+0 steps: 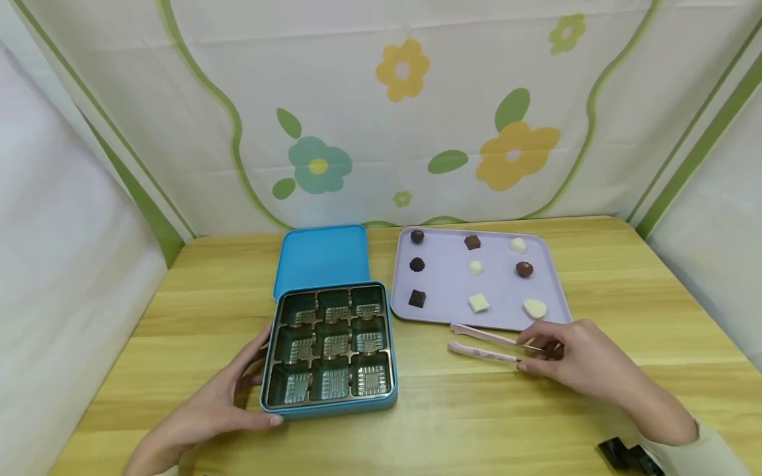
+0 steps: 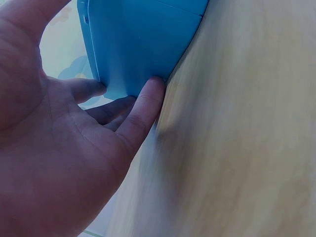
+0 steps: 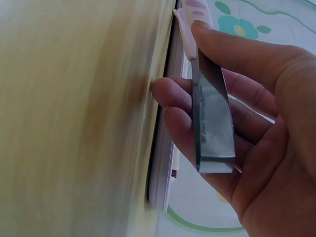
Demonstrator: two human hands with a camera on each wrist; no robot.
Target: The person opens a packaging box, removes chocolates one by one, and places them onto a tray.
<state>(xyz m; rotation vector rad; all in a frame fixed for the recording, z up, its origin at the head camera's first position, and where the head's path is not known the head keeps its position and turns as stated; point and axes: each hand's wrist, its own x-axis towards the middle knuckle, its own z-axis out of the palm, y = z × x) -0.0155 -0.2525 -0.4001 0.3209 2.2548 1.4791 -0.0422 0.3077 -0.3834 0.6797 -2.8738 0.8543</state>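
My left hand [image 1: 223,396] rests against the left side of a blue tin box [image 1: 333,408], thumb at its front corner and fingers along its side. In the left wrist view, fingertips touch the tin's blue wall [image 2: 143,44]. A dark divided insert [image 1: 312,360] fills the tin, its compartments bare. My right hand [image 1: 586,360] pinches metal tongs [image 3: 215,128] with pink tips [image 1: 485,354]. The two tips are spread apart, in front of a lilac tray [image 1: 446,284]. Chocolates sit spaced in rows on it, among them a white one [image 1: 534,309] and a dark square [image 1: 417,299].
The blue lid [image 1: 324,258] lies behind the tin, which overlaps its front edge in the head view. A floral curtain [image 1: 381,132] hangs behind the wooden table [image 1: 452,423]. A small black object [image 1: 628,456] appears by the right sleeve.
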